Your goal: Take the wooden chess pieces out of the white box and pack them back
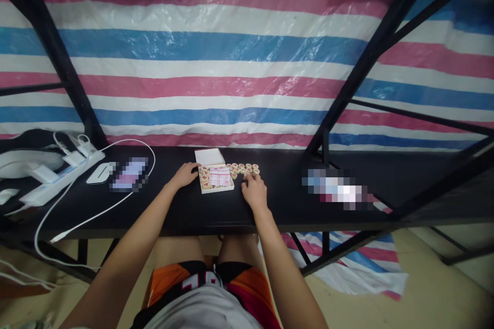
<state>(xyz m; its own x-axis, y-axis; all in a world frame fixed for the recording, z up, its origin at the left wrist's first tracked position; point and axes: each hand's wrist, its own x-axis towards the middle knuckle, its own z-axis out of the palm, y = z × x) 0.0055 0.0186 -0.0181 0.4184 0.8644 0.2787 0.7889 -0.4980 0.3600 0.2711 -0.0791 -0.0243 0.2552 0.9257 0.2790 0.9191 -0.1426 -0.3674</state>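
A small white box [217, 190] sits on the black table with its lid [209, 157] folded back. Round wooden xiangqi pieces [205, 177] with red markings lie inside, partly under a folded paper sheet [219, 177] with pink grid lines. My left hand [186, 174] rests at the box's left side, its outstretched fingers touching the edge near the lid hinge. To the right of the box, more loose xiangqi pieces [242, 168] lie in rows. My right hand [254, 190] is just in front of these, fingers bent and close together; whatever is under the fingertips is hidden.
On the left of the black table [181, 216] are a power strip [57, 180], white cables, a white flat device [101, 172] and a blurred phone-like object [129, 175]. Another blurred object [339, 189] lies on the right. Black metal posts [357, 77] frame a striped tarp [216, 51].
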